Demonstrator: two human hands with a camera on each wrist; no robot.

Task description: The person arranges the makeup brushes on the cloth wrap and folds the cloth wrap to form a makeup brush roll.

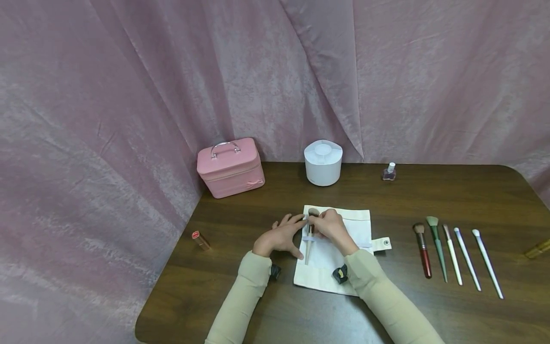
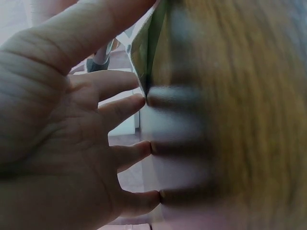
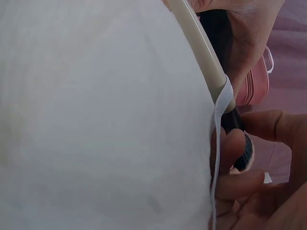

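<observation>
A white fabric brush roll (image 1: 343, 239) lies flat on the dark wooden table (image 1: 429, 200). A makeup brush (image 1: 309, 244) with a cream handle and dark bristles lies on the roll's left part. In the right wrist view its handle (image 3: 199, 45) passes under a white elastic strap (image 3: 221, 103) of the roll (image 3: 96, 120). My right hand (image 1: 323, 223) pinches the brush near its ferrule, its fingers (image 3: 237, 143) curled round it. My left hand (image 1: 289, 228) rests flat beside the roll's left edge, fingers (image 2: 124, 108) straight and spread, tips pressing down.
A pink vanity case (image 1: 230, 167) and a white round organiser (image 1: 323, 162) stand at the back. A small nail polish bottle (image 1: 389, 172) is back right. Several brushes (image 1: 447, 253) lie in a row to the right. A lipstick (image 1: 200, 240) lies far left. Pink drapes hang behind.
</observation>
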